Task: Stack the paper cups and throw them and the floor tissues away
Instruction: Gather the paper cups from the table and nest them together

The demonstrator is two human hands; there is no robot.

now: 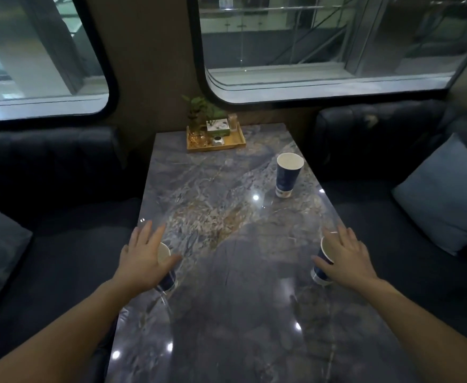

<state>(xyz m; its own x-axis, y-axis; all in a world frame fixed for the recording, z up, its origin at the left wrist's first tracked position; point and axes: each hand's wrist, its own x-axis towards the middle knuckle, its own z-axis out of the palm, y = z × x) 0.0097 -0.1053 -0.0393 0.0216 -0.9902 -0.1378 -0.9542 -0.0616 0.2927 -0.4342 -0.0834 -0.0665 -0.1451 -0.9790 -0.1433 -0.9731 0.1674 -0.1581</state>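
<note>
Both hands spread wide, gripping nothing: left hand (144,258) over the near-left cup (166,268), right hand (343,258) over the near-right cup (321,265). A third cup (287,175) stands far right on the marble table (226,272). Nothing stacked yet; floor tissues unseen. Arms reach forward, palms down, fingers splayed.

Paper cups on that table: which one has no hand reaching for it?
The far cup, upright near the table's right edge. The left hand covers the near-left cup, and the right hand covers the near-right cup.
</note>
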